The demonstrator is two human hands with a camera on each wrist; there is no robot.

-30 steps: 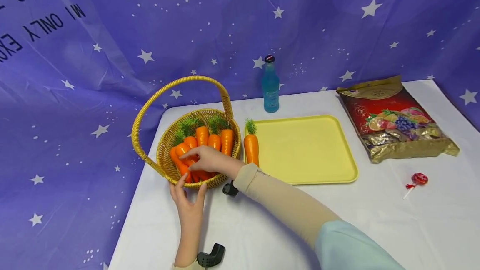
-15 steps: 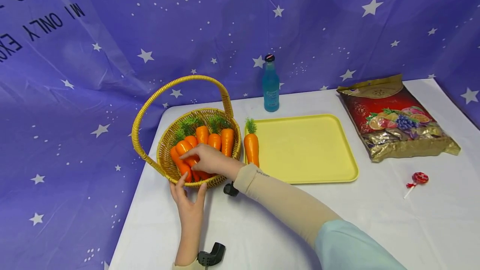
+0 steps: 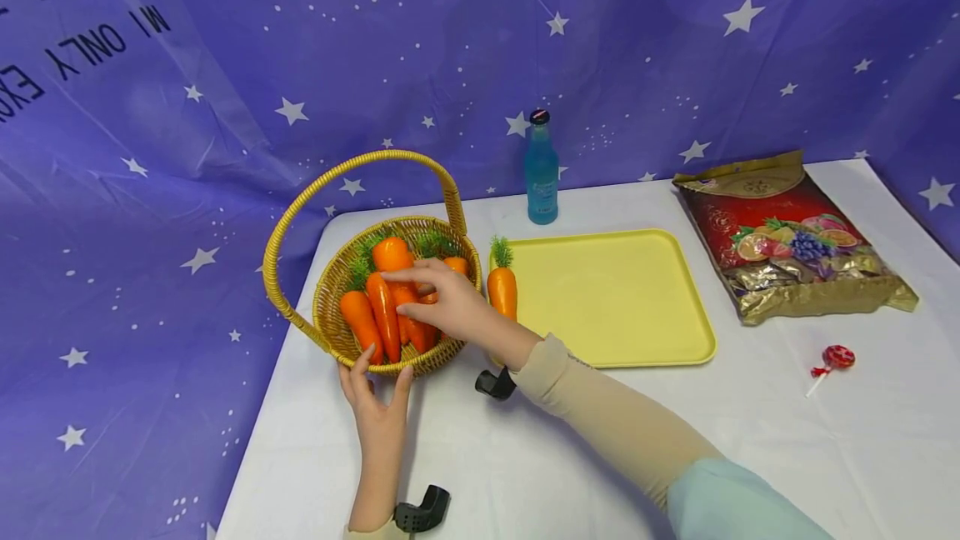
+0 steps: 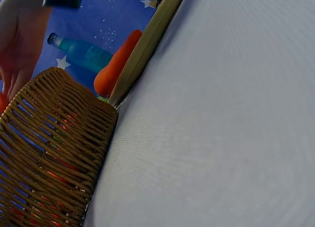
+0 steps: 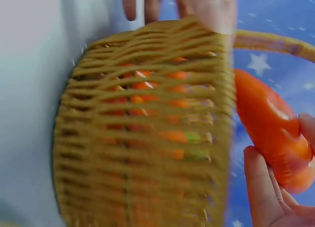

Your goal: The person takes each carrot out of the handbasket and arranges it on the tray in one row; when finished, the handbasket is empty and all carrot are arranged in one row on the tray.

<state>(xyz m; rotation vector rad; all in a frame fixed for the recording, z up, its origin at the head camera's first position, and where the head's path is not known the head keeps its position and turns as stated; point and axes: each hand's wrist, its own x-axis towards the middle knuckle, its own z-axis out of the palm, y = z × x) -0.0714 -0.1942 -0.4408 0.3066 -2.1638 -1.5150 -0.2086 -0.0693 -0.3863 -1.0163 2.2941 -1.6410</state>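
Wicker basket [image 3: 431,362] of carrots [image 3: 386,319]; right fingers [image 5: 257,173] pinch one; left fingers [image 3: 402,388], spread, touch rim [image 3: 384,370].

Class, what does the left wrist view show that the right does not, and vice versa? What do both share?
Only the left wrist view shows the blue bottle and the loose carrot at the edge of the tray. Only the right wrist view shows the left hand at the rim of the basket and most of the gripped carrot. Both show the basket, orange showing through its weave, the right hand, the white tablecloth and the starry backdrop.
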